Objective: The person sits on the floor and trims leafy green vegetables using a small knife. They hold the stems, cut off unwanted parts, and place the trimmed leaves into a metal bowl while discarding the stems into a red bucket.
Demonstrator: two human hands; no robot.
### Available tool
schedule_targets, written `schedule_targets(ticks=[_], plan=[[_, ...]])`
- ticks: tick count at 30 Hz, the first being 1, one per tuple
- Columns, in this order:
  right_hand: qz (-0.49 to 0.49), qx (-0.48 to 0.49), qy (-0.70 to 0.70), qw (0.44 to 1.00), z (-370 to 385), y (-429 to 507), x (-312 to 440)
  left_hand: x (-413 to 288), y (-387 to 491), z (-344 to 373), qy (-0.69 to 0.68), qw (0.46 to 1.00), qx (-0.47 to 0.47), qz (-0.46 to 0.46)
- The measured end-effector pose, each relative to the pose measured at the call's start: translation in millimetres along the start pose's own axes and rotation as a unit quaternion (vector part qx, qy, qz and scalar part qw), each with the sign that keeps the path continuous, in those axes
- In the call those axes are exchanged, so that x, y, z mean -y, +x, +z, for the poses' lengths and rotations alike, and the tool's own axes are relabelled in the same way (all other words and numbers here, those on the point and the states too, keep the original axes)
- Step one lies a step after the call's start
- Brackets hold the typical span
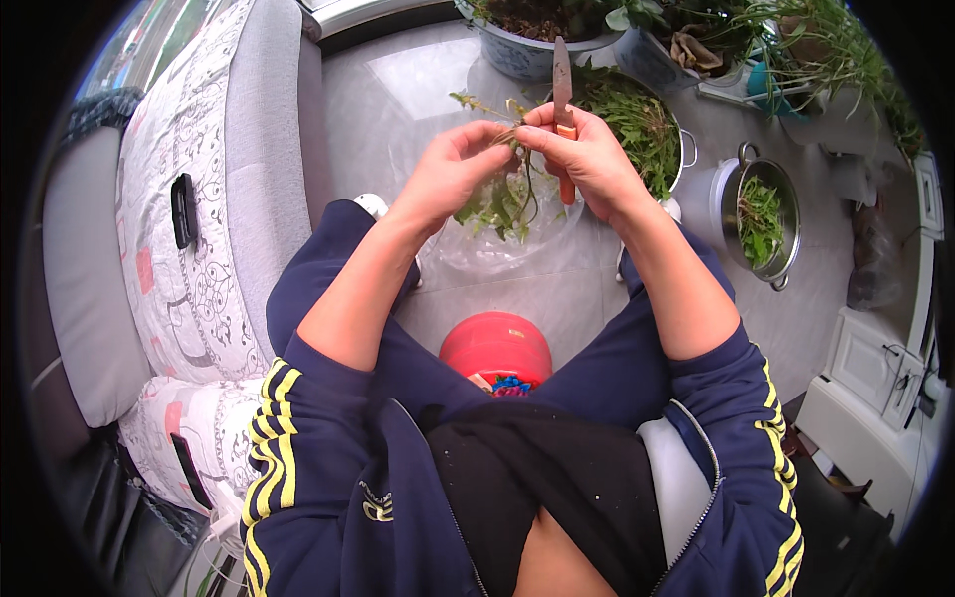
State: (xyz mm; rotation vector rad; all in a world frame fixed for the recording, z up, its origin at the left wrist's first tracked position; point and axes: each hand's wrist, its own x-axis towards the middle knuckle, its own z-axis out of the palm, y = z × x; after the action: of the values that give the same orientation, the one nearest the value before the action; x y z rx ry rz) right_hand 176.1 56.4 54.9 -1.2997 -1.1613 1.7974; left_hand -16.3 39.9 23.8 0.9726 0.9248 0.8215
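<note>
My left hand (468, 160) pinches the stems of some leafy greens (522, 160) between thumb and fingers. Touching the same stems, my right hand (578, 149) also grips a small knife (562, 82) with an orange handle, its blade pointing away from me. Below both hands, green leaves (500, 205) lie on a clear plastic bag (477, 250) on the floor. To the right of the right hand stands a large metal pot (683, 153) heaped with leafy greens (634, 119). How the stems run between the fingers is partly hidden.
A steel colander (792, 216) of greens rests by a white bucket (701, 198) at the right. Potted plants (522, 60) line the far side. A red plastic stool (496, 343) is between my legs. The sofa (276, 112) at the left bears a black phone-like object (183, 211).
</note>
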Motion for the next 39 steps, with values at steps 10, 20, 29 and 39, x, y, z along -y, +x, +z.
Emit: schedule_targets(ticks=[10,20,29,39], plan=[[-0.081,-0.081,-0.108,0.987,-9,-4,-21,-11,-1,-23,-0.185,0.981,-0.048,-0.023],[-0.061,0.018,-0.157,0.985,-19,-11,-64,-19,3,-38,-0.335,0.942,0.002,0.032],[-0.087,0.03,-0.207,0.974,-16,-7,-78,-15,6,-42,-0.405,0.914,0.001,0.014],[-0.169,-0.026,-0.203,0.964,-9,-11,-66,-14,6,-47,-0.42,0.907,0.019,0.007]])
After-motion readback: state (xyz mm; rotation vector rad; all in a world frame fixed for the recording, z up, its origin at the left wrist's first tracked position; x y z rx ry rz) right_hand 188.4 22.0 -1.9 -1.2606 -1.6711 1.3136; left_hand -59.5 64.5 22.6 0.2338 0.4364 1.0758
